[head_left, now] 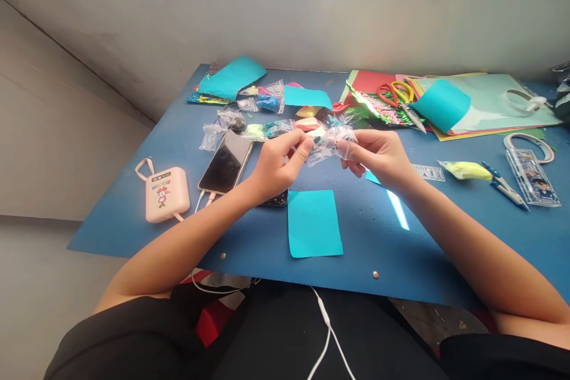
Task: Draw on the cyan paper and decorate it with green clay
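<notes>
While left hand (285, 161) and right hand (382, 157) both pinch 1 clear plastic packet (330, 143), handling looks unfinished, blue paper (315, 224) lying flat, untouched, nearside of both.

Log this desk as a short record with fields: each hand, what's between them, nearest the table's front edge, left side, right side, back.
Left hand: the left hand pinches a clear plastic bag
Right hand: the right hand grips the same bag
Between hands: crumpled plastic; contents unclear
Front: turquoise paper square, flat on the blue table
Left side: pink power bank; phone, cables at its lower end
Right side: yellow packet; clear case
Back: scissors; coloured paper sheets
</notes>
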`<state>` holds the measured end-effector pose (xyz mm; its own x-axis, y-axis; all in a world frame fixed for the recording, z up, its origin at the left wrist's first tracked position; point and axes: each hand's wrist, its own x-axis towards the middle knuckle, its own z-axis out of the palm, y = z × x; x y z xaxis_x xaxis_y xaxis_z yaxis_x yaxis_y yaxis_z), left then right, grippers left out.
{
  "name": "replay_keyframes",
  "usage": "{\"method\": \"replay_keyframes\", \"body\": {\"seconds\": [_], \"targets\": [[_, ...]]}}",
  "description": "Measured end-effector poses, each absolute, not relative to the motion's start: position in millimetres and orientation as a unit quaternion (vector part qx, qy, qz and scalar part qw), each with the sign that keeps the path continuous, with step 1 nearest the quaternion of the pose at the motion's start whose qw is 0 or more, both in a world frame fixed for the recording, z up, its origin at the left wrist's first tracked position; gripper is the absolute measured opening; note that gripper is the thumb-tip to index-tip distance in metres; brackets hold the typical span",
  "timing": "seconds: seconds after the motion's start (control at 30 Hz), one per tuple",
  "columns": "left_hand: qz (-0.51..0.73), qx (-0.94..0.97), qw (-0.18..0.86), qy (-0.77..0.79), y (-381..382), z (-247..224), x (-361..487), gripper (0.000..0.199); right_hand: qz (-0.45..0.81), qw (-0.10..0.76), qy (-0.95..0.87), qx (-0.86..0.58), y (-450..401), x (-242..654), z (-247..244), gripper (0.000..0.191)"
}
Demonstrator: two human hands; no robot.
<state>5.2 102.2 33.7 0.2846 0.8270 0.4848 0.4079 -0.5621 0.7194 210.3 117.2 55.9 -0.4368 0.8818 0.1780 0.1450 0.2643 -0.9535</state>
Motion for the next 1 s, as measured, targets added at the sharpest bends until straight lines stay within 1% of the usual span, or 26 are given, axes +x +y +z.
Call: {"method": "replay_keyframes", "body": {"seconds": [0.13, 0.23, 0.37, 0.57, 0.83, 0.9, 1.0], "targets": [[0.412, 0.786, 0.263, 0.378, 101.7, 32.4, 8.3, 0.031, 0.472, 0.352, -0.716, -0.375, 116.1, 206.2, 52.2, 0.042], [0.400, 0.790, 0.269, 0.379, 102.2, 27.2, 11.2, 0.027, 0.453, 0.346, -0.727, -0.383, 113.3, 201.9, 47.6, 0.045], [0.400, 0.781, 0.266, 0.399, 100.4, 25.0, 12.4, 0.029, 0.416, 0.344, -0.743, -0.395, 110.1, 200.8, 47.7, 0.047], [0.455, 0.747, 0.246, 0.419, 99.9, 36.8, 6.3, 0.030, 0.446, 0.370, -0.716, -0.388, 115.8, 210.3, 59.9, 0.039], [0.424, 0.772, 0.277, 0.385, 103.7, 29.6, 8.5, 0.017, 0.480, 0.363, -0.711, -0.364, 114.3, 203.8, 53.8, 0.034], [0.416, 0.782, 0.276, 0.374, 102.3, 30.1, 8.8, 0.019, 0.496, 0.354, -0.707, -0.359, 114.9, 202.6, 50.8, 0.036], [0.420, 0.787, 0.270, 0.362, 100.7, 32.2, 8.0, 0.026, 0.547, 0.344, -0.680, -0.347, 116.9, 203.6, 47.6, 0.046]]}}
